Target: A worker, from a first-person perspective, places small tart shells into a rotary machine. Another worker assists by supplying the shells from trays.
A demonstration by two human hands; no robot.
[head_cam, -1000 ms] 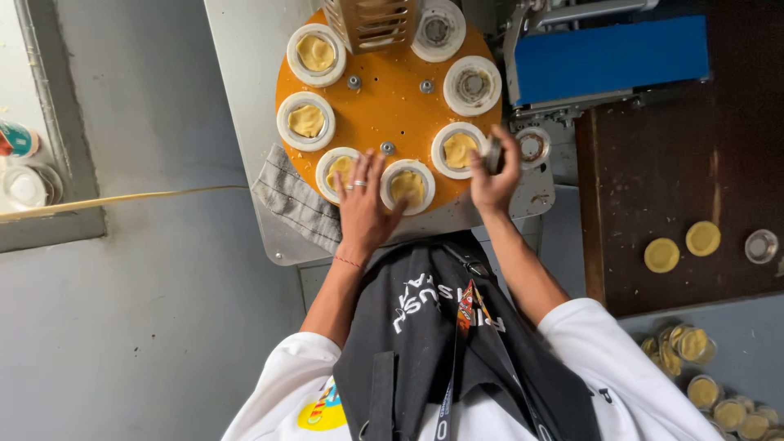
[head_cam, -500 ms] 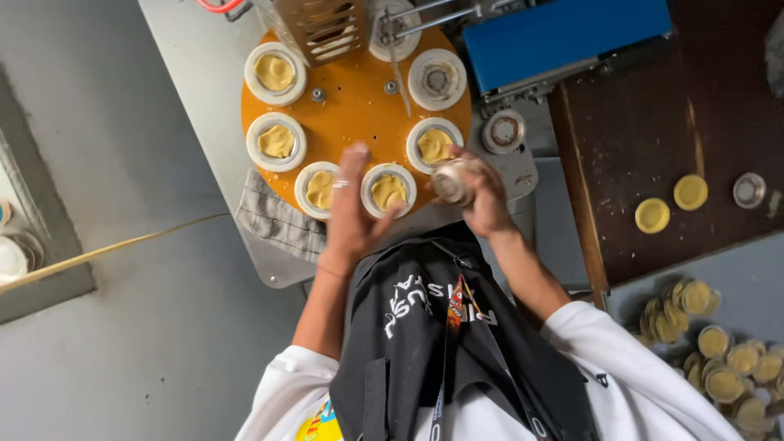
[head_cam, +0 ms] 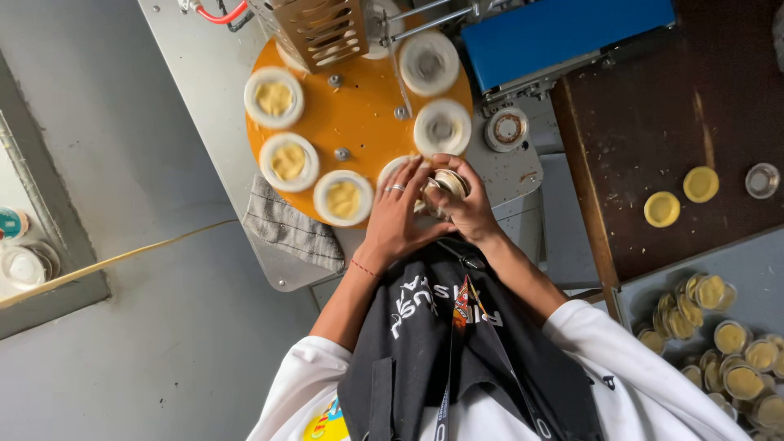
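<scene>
An orange round turntable [head_cam: 367, 106] carries several white ring holders; three on the left hold cups of yellow paste [head_cam: 274, 98], two on the right [head_cam: 442, 128] look empty. My right hand [head_cam: 461, 204] grips a small round cup [head_cam: 449, 181] at the turntable's near edge. My left hand [head_cam: 400, 214], a ring on one finger, is cupped against the same cup and partly covers the nearest holder.
A grey cloth [head_cam: 290, 229] hangs off the metal machine table. A blue unit [head_cam: 563, 33] sits at the top right. A dark board [head_cam: 678, 122] holds two yellow lids [head_cam: 661, 209] and a clear cup [head_cam: 762, 180]. Several filled cups [head_cam: 727, 335] lie lower right.
My hands lifted off the near holders and came together. The right hand now holds a cup, with the left hand closing against it. The turntable has turned.
</scene>
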